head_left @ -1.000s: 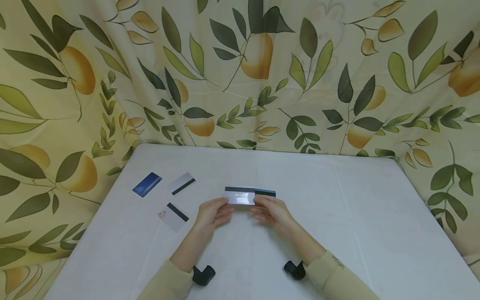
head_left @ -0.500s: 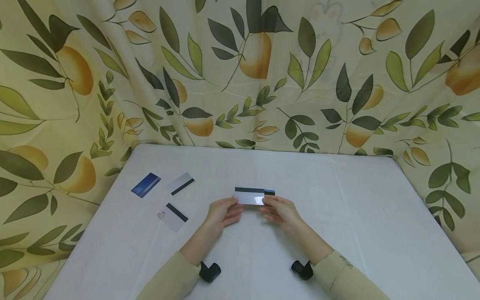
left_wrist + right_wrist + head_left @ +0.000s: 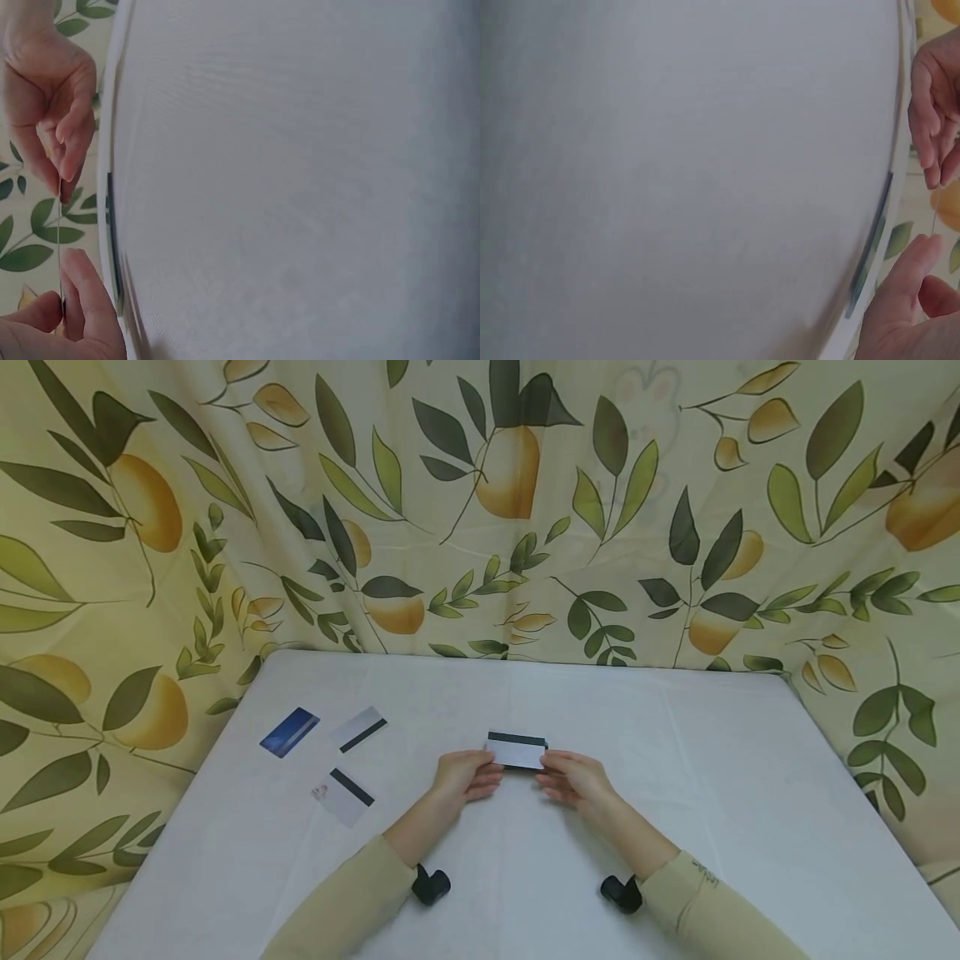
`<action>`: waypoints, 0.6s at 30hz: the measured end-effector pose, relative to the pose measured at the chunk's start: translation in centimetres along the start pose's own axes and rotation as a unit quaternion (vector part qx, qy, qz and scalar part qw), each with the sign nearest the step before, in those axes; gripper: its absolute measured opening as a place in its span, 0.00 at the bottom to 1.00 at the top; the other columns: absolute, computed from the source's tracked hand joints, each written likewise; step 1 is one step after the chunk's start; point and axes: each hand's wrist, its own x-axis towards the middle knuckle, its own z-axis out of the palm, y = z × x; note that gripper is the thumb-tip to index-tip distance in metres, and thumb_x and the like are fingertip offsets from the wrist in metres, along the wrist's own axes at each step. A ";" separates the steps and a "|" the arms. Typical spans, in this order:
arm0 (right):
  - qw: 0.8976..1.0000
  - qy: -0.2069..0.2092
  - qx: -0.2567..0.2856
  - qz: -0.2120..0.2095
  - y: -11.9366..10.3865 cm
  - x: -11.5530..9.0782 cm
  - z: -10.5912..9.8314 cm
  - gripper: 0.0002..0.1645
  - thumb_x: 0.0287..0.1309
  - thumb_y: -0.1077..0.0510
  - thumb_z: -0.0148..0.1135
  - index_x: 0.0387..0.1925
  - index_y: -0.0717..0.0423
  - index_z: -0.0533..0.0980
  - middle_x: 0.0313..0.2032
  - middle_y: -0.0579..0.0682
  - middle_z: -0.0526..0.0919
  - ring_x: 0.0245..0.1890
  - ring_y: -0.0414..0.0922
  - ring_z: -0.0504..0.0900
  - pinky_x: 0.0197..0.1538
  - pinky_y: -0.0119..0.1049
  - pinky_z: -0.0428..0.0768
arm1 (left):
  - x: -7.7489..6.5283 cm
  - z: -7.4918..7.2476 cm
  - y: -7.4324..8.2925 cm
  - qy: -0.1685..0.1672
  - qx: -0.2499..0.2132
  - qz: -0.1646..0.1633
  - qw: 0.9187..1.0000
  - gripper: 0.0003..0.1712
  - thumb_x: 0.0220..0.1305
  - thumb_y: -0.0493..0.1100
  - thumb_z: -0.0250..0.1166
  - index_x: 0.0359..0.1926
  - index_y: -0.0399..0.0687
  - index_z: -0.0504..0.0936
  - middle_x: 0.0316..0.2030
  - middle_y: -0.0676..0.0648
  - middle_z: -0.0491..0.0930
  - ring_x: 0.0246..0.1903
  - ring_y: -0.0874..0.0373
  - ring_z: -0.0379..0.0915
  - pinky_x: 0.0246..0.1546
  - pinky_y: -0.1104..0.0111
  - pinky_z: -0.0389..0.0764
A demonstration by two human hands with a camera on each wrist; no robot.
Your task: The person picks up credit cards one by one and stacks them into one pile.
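Both hands pinch a pale card with a dark stripe (image 3: 517,751) by its opposite short ends, at mid-table. My left hand (image 3: 463,775) has the left end, my right hand (image 3: 583,779) the right end. In the left wrist view the held card (image 3: 59,240) shows edge-on as a thin line between thumbs and fingers, apart from the table. Behind and below it a second card (image 3: 114,240) lies on the table. From the head view the held card hides almost all of that card, leaving a small blue and dark edge at the right.
To the left on the white table (image 3: 720,793) lie a blue card (image 3: 290,732), a silver card with a dark stripe (image 3: 360,729) and a pale striped card with a small reddish print (image 3: 343,797). A fruit-patterned curtain (image 3: 450,568) hangs behind the table's far edge.
Both hands have moved right with the striped card held between them. It now covers almost all of the card lying behind it, which showed more before. The cards at left stay put.
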 end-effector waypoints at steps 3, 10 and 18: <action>1.000 0.011 -0.008 0.011 -0.1 0.3 -0.1 0.23 0.59 0.62 0.56 0.55 0.65 0.68 0.25 0.43 0.82 0.25 0.38 0.83 0.28 0.28 0.81 | 0.4 0.2 0.0 0.002 0.011 0.000 1.000 0.15 0.59 0.37 0.61 0.46 0.32 0.76 0.34 0.39 0.83 0.24 0.59 0.81 0.26 0.68 0.83; 0.999 0.022 -0.012 0.030 0.0 0.9 -0.6 0.24 0.58 0.60 0.59 0.56 0.63 0.68 0.24 0.44 0.83 0.24 0.39 0.83 0.28 0.29 0.81 | 1.2 0.3 -0.2 -0.002 0.030 -0.002 1.000 0.13 0.58 0.36 0.61 0.44 0.34 0.78 0.30 0.42 0.84 0.21 0.60 0.80 0.22 0.71 0.82; 0.998 0.033 -0.026 0.039 0.2 1.5 -0.9 0.24 0.58 0.59 0.58 0.56 0.62 0.68 0.23 0.44 0.82 0.23 0.38 0.83 0.27 0.28 0.81 | 1.8 0.1 -0.3 -0.015 0.059 -0.008 0.998 0.13 0.57 0.37 0.62 0.43 0.35 0.78 0.30 0.42 0.84 0.19 0.60 0.80 0.21 0.71 0.81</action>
